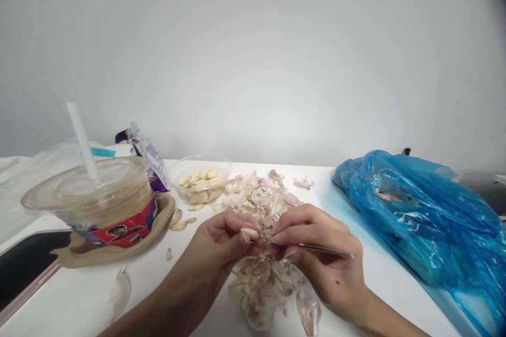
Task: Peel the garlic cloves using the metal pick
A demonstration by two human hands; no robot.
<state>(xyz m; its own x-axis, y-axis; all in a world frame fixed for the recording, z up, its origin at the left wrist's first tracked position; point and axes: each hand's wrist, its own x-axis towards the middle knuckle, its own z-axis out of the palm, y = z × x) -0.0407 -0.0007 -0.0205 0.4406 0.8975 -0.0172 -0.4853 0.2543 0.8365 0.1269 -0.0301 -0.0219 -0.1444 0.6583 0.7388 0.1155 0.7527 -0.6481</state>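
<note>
Between the thumb and fingers of my left hand (221,247) is a pale peeled garlic clove (250,233). My right hand (324,253) pinches a slim metal tool (328,249); its tip meets the end of the clove, and its shaft sticks out to the right. Fingers cover much of the tool, so its exact kind is unclear. Both hands are close together above a heap of papery garlic skins (259,195). Behind them, a clear plastic bowl (225,166) holds several peeled cloves (200,184).
On the left, an iced drink cup (130,221) with a white straw (83,139) stands by a dark-screened device (27,268). Behind it is a purple snack wrapper (148,152). Loose cloves (177,225) lie near the bowl. A blue plastic bag (411,221) covers the right side.
</note>
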